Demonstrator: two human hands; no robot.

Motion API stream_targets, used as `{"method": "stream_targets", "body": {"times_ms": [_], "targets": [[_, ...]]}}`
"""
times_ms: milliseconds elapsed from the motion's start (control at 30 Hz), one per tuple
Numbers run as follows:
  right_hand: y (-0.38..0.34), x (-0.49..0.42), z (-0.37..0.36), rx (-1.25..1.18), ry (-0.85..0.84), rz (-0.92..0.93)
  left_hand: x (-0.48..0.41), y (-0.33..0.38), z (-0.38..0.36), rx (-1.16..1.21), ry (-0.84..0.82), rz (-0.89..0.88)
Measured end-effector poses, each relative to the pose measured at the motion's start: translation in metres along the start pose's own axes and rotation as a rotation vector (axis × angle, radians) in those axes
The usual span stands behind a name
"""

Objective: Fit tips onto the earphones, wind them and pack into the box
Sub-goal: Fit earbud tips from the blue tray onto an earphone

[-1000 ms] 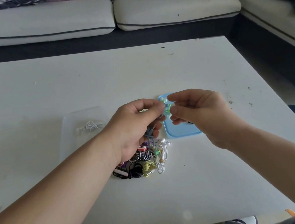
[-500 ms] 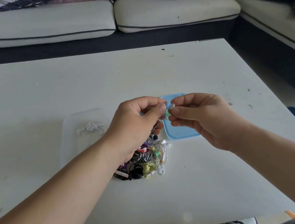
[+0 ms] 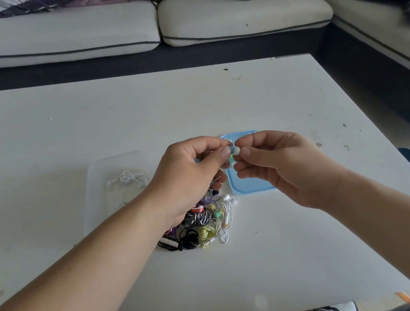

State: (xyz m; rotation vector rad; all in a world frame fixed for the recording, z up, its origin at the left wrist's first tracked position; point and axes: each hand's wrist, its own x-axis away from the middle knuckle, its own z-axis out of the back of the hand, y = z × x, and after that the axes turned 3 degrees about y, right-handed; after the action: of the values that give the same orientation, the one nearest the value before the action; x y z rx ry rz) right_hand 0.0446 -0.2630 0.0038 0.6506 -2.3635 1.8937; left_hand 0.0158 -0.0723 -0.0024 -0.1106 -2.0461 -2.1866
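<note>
Near the middle of the frame, our right fingers [image 3: 245, 152] are pinching a small white tip [image 3: 237, 151]. Our left thumb [image 3: 221, 153] and first finger are pinching a green earphone [image 3: 231, 157] just beside it, and the two little things are touching. We cannot tell if the tip is on all the way. The other fingers of our left hand [image 3: 190, 172] are curling in, and a small metal plug [image 3: 217, 178] is poking out under them. Our right hand [image 3: 277, 170] is curling too.

Both hands are hanging over the near-left part of a blue tray [image 3: 251, 186], which is lying flat on the white table [image 3: 193, 105]. Just below our left hand, a pile of earphones [image 3: 201, 224] in many colours is lying in a tangle. Left of the hands, a clear box [image 3: 92, 183] is sitting on the table, and white earphones [image 3: 126, 178] are lying inside it. Along the top of the frame, a pale sofa [image 3: 82, 33] is standing behind the table.
</note>
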Motion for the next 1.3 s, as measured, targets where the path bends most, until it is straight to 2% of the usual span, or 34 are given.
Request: {"method": "stream_targets", "body": {"times_ms": [400,533,800,933,1300], "targets": [[0.0,0.0,0.002,0.052,-0.041,0.022,-0.001,-0.001,0.0,0.032,-0.043,0.031],[0.001,0.0,0.003,0.029,-0.039,0.019,0.0,0.0,0.002,-0.028,-0.048,-0.021],[0.003,0.0,0.002,-0.074,-0.087,-0.105,0.004,0.004,0.006,-0.26,-0.034,-0.167],[0.003,0.0,-0.001,-0.142,-0.103,-0.158,0.007,0.006,0.006,-0.253,-0.012,-0.205],[0.001,0.001,-0.01,-0.165,0.03,-0.137,0.006,0.005,0.007,-0.256,0.036,-0.177]]}}
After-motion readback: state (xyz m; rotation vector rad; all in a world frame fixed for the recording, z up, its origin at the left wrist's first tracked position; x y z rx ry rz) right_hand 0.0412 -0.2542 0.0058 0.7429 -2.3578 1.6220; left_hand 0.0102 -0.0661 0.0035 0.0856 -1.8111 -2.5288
